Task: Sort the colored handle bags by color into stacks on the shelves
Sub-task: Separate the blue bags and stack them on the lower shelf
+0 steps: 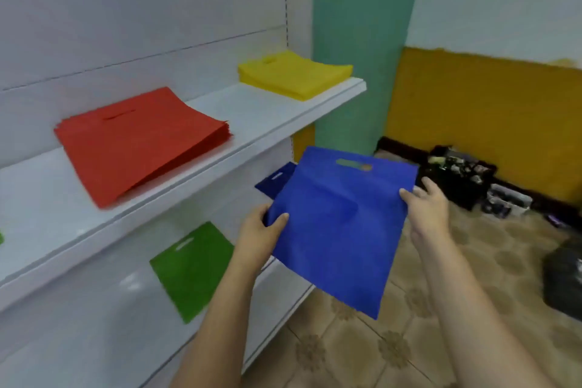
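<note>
So the person has 1 blue bag [340, 230] held out flat in front of the shelves, left hand [258, 233] pinching its left edge with the thumb on top, right hand [425, 208] pinching the right edge near the top corner, fingers tucked behind. It hangs in the air just right of the lower shelf [110, 309], handle slot pointing away. There's a darker blue bag [274, 181] peeking out behind it on that lower shelf, so that looks like the spot it belongs on. To do this well, probably best to keep both edges taut so it doesn't fold, line the handle cutout up with the one underneath, then lay the far edge down first and let the rest settle flat. The stuff looks like thin non-woven fabric, matte and floppy, with a soft crease running across the middle where it sags. All the bags are flat rectangles with an oval die-cut handle. Red stack [141, 142] and yellow stack [293, 74] sit well apart on the upper shelf [267, 116], both several layers thick with slightly fanned edges, and 1 green bag [192, 268] lies on the glossy white lower shelf.
</note>
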Tool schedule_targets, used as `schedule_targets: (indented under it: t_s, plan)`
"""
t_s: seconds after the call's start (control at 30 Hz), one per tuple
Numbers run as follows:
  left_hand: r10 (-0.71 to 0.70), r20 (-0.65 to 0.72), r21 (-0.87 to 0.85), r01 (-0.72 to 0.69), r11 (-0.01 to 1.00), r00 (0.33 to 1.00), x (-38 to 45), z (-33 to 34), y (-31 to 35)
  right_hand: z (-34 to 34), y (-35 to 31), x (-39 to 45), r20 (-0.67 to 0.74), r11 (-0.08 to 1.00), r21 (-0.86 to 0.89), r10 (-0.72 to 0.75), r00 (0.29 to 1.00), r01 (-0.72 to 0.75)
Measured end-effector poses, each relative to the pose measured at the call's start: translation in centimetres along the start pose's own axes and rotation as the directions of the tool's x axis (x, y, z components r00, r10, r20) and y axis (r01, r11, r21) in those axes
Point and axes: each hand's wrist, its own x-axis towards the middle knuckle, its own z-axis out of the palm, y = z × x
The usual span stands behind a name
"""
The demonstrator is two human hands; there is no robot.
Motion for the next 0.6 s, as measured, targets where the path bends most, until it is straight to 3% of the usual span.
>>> schedule_targets:
  t_s: [0.1,0.3,0.47,0.6]
  plan:
    - [-0.093,0.024,0.058,0.091,0.994,0.995,3.3,5.9,-1.4,-4.0,0.6,5.0,-0.037,0.999,-0.04,0.027,0.999,-0.029]
    - [-0.209,0.07,0.083,0.203,0.976,0.975,8.9,15.5,-4.4,-8.1,1.9,14.1,0.03,0.964,-0.264,0.001,1.0,0.008]
    - [-0.348,0.045,0.125,0.341,0.932,0.936,11.7,17.8,-8.4,-7.3,4.5,19.2,0.116,0.91,-0.412,0.0,0.993,0.048]
    - [-0.411,0.025,0.071,0.409,0.91,0.911,14.2,17.1,-11.0,-3.9,7.8,23.0,0.182,0.794,-0.599,0.009,0.983,0.104]
